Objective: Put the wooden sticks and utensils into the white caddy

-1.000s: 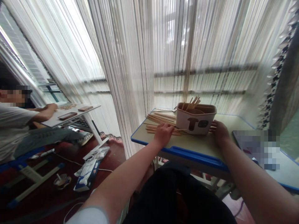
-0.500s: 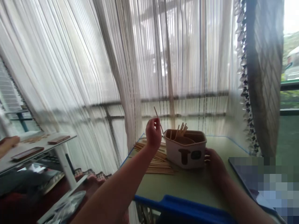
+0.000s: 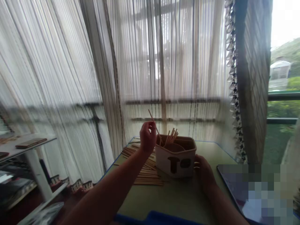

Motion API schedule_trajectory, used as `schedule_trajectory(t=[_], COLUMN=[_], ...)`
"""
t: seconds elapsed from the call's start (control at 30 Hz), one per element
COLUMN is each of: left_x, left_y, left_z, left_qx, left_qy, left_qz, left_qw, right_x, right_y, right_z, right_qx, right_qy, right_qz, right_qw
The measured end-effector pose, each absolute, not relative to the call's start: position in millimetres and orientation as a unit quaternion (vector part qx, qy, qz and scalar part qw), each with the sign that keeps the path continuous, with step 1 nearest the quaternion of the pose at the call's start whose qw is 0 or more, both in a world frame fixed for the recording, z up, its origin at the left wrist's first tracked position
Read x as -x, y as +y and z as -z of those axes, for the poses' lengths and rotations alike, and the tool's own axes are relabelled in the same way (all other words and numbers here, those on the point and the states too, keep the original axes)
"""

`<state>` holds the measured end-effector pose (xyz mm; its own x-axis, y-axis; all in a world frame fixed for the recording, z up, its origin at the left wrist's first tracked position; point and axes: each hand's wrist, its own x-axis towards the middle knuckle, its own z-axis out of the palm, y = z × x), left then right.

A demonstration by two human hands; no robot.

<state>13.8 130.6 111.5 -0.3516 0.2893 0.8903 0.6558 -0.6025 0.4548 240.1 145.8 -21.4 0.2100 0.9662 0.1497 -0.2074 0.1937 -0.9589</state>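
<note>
And here's the left hand [image 3: 147, 137], fingers pinched on a thin, straight wooden stick [image 3: 152, 116], its lower end over the left part of the white, brown-rimmed plastic box [image 3: 175, 164]! The right hand [image 3: 204, 172] is open, fingers curved against the box's right side. Inside, more pale wooden sticks [image 3: 172, 136] lean up at the left. Left of the box, a spread of loose tan wooden sticks [image 3: 148, 180] lies on the pale, blue-edged table [image 3: 181, 200]; at right, a dark-edged flat object [image 3: 228, 182], partly blurred out.
</note>
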Motion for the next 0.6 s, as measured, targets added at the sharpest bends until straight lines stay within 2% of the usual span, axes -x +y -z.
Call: schedule_trajectory(t=[0.13, 0.27, 0.4, 0.6], left_x=[-16, -19, -27, -29], left_y=[133, 115, 96, 98], left_z=[-83, -66, -59, -62], left_qx=[0.632, 0.651, 0.649, 0.670], left_qy=[-0.471, -0.480, -0.464, -0.513], left_qz=[0.608, 0.572, 0.576, 0.499], left_qw=[0.097, 0.135, 0.179, 0.197], right_x=[-240, -240, -240, -240], right_y=[149, 147, 146, 149], right_z=[23, 20, 19, 21], right_qx=[0.448, 0.440, 0.438, 0.444], right_qy=[-0.422, -0.396, -0.381, -0.394], right_qz=[-0.476, -0.495, -0.500, -0.490], right_qw=[0.628, 0.636, 0.642, 0.638])
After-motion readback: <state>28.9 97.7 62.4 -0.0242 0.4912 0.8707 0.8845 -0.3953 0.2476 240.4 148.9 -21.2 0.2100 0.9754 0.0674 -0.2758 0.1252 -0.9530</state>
